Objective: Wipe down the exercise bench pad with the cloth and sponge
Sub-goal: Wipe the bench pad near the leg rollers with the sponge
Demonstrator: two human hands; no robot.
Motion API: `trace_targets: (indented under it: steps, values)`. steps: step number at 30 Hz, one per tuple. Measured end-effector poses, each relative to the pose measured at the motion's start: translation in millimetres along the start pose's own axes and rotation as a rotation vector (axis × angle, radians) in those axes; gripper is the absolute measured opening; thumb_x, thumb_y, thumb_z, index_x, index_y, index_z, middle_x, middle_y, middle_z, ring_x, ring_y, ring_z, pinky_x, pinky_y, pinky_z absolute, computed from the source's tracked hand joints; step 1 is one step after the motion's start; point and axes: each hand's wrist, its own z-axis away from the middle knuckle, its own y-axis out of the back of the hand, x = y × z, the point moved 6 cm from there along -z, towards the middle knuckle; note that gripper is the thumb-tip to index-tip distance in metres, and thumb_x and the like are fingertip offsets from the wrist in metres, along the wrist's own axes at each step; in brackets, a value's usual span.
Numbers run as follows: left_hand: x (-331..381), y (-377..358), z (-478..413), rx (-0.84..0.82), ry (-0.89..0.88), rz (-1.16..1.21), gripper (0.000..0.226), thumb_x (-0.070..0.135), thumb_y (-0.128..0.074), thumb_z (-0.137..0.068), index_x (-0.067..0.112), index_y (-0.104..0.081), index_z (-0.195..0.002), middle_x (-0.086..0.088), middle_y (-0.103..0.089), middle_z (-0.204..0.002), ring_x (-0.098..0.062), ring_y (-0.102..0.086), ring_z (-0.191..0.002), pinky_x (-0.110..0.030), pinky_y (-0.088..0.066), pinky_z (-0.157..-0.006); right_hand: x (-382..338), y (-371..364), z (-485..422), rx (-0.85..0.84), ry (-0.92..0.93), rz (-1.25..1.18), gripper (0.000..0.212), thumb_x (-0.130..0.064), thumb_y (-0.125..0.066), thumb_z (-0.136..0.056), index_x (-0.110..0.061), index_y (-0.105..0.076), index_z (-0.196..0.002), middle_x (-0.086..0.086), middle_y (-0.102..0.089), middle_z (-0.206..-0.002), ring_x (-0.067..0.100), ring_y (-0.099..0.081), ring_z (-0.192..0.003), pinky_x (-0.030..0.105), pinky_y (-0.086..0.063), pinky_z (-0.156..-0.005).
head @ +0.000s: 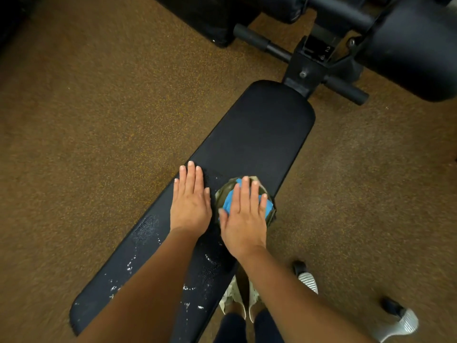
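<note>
Head view, looking down along a long black vinyl exercise bench pad point(259, 134) that is running from lower left to upper right over a brown speckled rubber floor point(99, 120). The left hand point(190, 201) is lying palm down on the pad near its left edge, fingers straight and close together, holding nothing. The right hand point(243, 219) is lying just beside it, also flat with fingers extended, and is pressing down on a folded blue cloth point(228, 203). The cloth is sitting on top of a round olive-green sponge point(222, 191), whose rim is showing around the cloth; the sponge is resting on the pad close to its right edge, about midway along its length. White flecks of residue point(131, 264) are dotting the near part of the pad, below and between the forearms. The far part of the pad is showing a plain matte surface. At the far end, a black metal bench frame point(311, 68) with crossbars is joining the pad, and black cylindrical roller cushions point(408, 50) are sitting beyond it. Pale shoes point(233, 300) are standing on the floor under the pad's right edge.
</note>
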Motion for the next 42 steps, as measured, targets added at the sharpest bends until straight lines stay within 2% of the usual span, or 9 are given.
trace_targets:
  steps: [2,7,12,17,23,28,33,39,42]
  values:
    - [0,2,0,0.0,-0.001,-0.002,0.063,0.037,-0.006,-0.097,0.005,-0.011,-0.151,-0.009,0.0,-0.16,-0.022,0.009,-0.146,-0.038,0.002,-0.119,14,0,7,-0.017,0.135,0.07,0.068,-0.046,-0.025,-0.095,-0.003,-0.027,-0.148,0.017,-0.017,-0.158,0.033,-0.009,-0.146,0.05,-0.009,-0.118]
    - [-3,2,0,-0.003,-0.019,-0.035,0.065,0.039,-0.005,-0.096,0.007,-0.012,-0.152,-0.008,0.0,-0.16,-0.022,0.008,-0.147,-0.038,0.001,-0.119,20,10,-26,0.009,-0.19,-0.023,0.069,-0.044,-0.02,-0.095,-0.002,-0.018,-0.149,0.017,-0.008,-0.159,0.036,-0.001,-0.147,0.054,-0.005,-0.117]
    - [-2,4,0,0.001,-0.033,-0.05,0.063,0.038,-0.009,-0.097,0.006,-0.016,-0.151,-0.011,-0.005,-0.16,-0.023,0.003,-0.147,-0.038,-0.002,-0.119,8,-3,8,-0.057,0.239,0.07,0.068,-0.047,-0.025,-0.096,-0.005,-0.022,-0.149,0.016,-0.015,-0.159,0.032,-0.007,-0.147,0.054,-0.018,-0.116]
    - [-7,8,2,-0.025,-0.109,-0.061,0.058,0.035,-0.012,-0.1,0.009,-0.01,-0.152,-0.008,0.003,-0.16,-0.019,0.011,-0.145,-0.033,0.004,-0.117,7,7,-18,0.039,-0.132,0.017,0.068,-0.044,-0.023,-0.095,-0.003,-0.022,-0.149,0.015,-0.015,-0.159,0.034,-0.007,-0.147,0.054,-0.008,-0.117]
    - [-12,8,4,-0.011,-0.17,-0.058,0.06,0.036,-0.012,-0.099,0.007,-0.016,-0.151,-0.009,-0.004,-0.159,-0.022,0.004,-0.146,-0.037,-0.003,-0.119,6,-8,17,-0.033,0.178,0.078,0.067,-0.045,-0.026,-0.096,-0.007,-0.022,-0.15,0.012,-0.011,-0.16,0.029,-0.003,-0.148,0.05,-0.008,-0.119]
    - [-15,6,4,-0.023,-0.193,-0.076,0.059,0.035,-0.012,-0.099,0.006,-0.017,-0.15,-0.011,-0.006,-0.16,-0.025,0.0,-0.148,-0.038,-0.004,-0.119,14,3,-18,0.051,-0.265,-0.04,0.066,-0.042,-0.024,-0.098,-0.003,-0.015,-0.15,0.015,-0.006,-0.16,0.033,0.001,-0.147,0.052,-0.002,-0.117]
    - [-15,4,4,-0.029,-0.203,-0.082,0.061,0.036,-0.013,-0.098,0.004,-0.018,-0.15,-0.013,-0.008,-0.16,-0.026,-0.001,-0.147,-0.039,-0.004,-0.118,-9,-16,38,-0.008,0.126,0.034,0.066,-0.043,-0.027,-0.096,-0.005,-0.022,-0.15,0.014,-0.01,-0.159,0.03,-0.003,-0.148,0.05,-0.009,-0.118]
    - [-16,5,4,-0.07,-0.21,-0.07,0.056,0.03,-0.021,-0.103,0.008,-0.004,-0.152,-0.009,0.007,-0.16,-0.023,0.012,-0.147,-0.036,0.004,-0.119,22,1,-7,0.068,-0.393,-0.126,0.065,-0.038,-0.026,-0.098,-0.001,-0.015,-0.15,0.018,-0.006,-0.159,0.036,0.001,-0.146,0.054,-0.008,-0.117]
    - [-16,5,5,-0.048,-0.216,-0.064,0.057,0.03,-0.023,-0.102,0.006,-0.007,-0.151,-0.011,0.002,-0.16,-0.025,0.008,-0.147,-0.04,-0.002,-0.12,-4,-5,18,0.053,-0.2,-0.049,0.065,-0.04,-0.021,-0.097,-0.002,-0.018,-0.149,0.018,-0.01,-0.159,0.034,-0.003,-0.147,0.052,-0.008,-0.117]
